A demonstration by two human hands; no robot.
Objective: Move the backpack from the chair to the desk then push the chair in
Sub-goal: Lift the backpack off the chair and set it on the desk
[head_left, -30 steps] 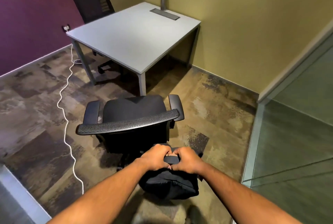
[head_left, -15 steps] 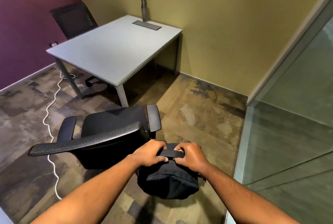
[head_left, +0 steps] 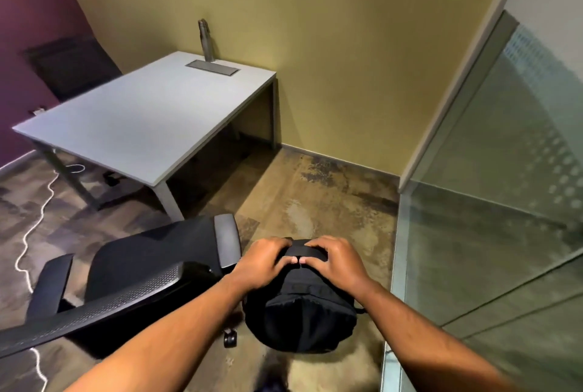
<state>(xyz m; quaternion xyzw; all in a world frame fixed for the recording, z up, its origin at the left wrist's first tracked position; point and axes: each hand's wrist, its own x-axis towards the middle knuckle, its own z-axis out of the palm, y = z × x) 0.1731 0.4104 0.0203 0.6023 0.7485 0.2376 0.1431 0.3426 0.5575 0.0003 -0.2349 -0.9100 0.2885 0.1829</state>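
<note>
The backpack (head_left: 301, 312) hangs in the air directly below both hands, off the chair (head_left: 151, 268) and just to the right of its right armrest (head_left: 227, 239), above the carpeted floor (head_left: 315, 202). The left hand (head_left: 263, 262) and right hand (head_left: 334, 260) are side by side, each closed around the top carry handle (head_left: 301, 251), fingers curled over the strap and thumbs nearly meeting at its middle. Compared with half a second ago, the view has swung to the right: the chair now sits further left and lower in the picture, its backrest edge running off the left border, and the desk (head_left: 142, 126) appears larger and nearer. The grip on the handle is unchanged, and the pack remains beside the chair, not yet over the desk, which stands well apart ahead and to the left. The backpack is black fabric, rounded and full, seen from above with a centre seam down its bulging front. A white cable (head_left: 34, 221) lies on the floor at left; a glass partition (head_left: 492, 202) stands at right.
</note>
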